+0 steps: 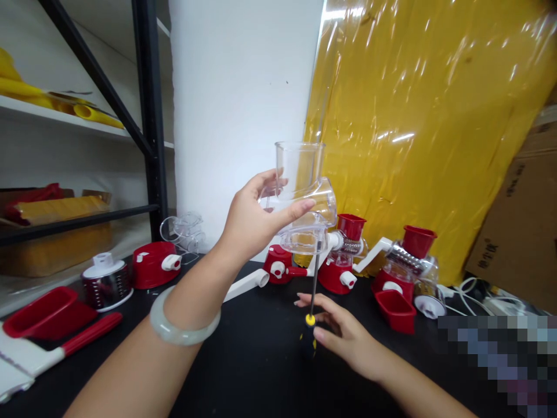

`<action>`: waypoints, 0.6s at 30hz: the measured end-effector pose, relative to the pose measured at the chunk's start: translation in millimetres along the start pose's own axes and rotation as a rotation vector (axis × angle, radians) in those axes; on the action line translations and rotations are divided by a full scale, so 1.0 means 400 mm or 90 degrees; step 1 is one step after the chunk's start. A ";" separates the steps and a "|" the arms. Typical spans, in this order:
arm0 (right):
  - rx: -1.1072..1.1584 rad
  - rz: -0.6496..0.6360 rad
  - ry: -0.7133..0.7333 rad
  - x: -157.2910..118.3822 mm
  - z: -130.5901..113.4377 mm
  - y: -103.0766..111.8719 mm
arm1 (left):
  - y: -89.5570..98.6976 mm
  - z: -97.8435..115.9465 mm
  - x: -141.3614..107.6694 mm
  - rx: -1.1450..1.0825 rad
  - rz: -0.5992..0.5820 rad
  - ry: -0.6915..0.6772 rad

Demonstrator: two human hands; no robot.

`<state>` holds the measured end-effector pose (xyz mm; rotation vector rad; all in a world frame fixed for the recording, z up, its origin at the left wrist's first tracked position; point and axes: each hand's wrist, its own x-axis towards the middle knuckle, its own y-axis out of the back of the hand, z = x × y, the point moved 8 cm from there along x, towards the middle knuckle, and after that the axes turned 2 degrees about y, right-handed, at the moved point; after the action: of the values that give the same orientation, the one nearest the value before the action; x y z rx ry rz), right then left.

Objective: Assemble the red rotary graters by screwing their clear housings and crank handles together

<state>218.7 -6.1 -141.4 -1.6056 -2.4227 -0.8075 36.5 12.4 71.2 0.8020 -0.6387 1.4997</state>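
Note:
My left hand (256,212) grips a clear plastic grater housing (300,168), fingers behind it and thumb across its front, holding it up above the black table. Below it, my right hand (339,331) has its thumb and fingers around a screwdriver (310,320) with a dark and yellow handle. The screwdriver stands upright, its thin metal shaft reaching up to the underside of the housing. Whether the tip touches a screw there is too small to tell. A pale bangle (185,328) circles my left wrist.
Behind my hands stand assembled red-and-clear drum graters (335,273). On the left lie a red base (154,264), a metal drum (107,284), a red hopper (50,313) and another clear housing (185,232). A white crank (246,285) lies behind my left forearm. Cables (470,296) lie right.

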 end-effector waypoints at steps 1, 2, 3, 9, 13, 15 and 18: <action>-0.008 -0.022 0.008 0.001 -0.007 0.000 | 0.001 0.000 0.001 0.001 0.001 0.002; -0.018 -0.030 0.010 0.003 -0.009 0.002 | 0.001 -0.001 0.001 0.000 0.000 0.005; -0.030 -0.022 0.006 0.006 -0.006 0.005 | 0.000 0.000 0.002 -0.002 -0.002 0.008; -0.028 0.074 -0.021 0.001 0.008 0.012 | 0.000 0.005 0.002 -0.007 -0.009 -0.001; -0.019 -0.045 -0.002 -0.002 -0.010 -0.013 | 0.003 0.007 0.002 -0.006 -0.004 -0.005; -0.029 -0.034 -0.004 0.003 -0.003 -0.009 | 0.004 0.006 0.002 -0.006 -0.001 0.000; -0.024 0.052 -0.026 0.004 0.019 0.009 | 0.005 0.007 0.002 -0.005 -0.005 0.001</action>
<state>222.5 0.2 -145.9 -1.7390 -2.3649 -0.8198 35.0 10.5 73.8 0.7959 -0.6395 1.4905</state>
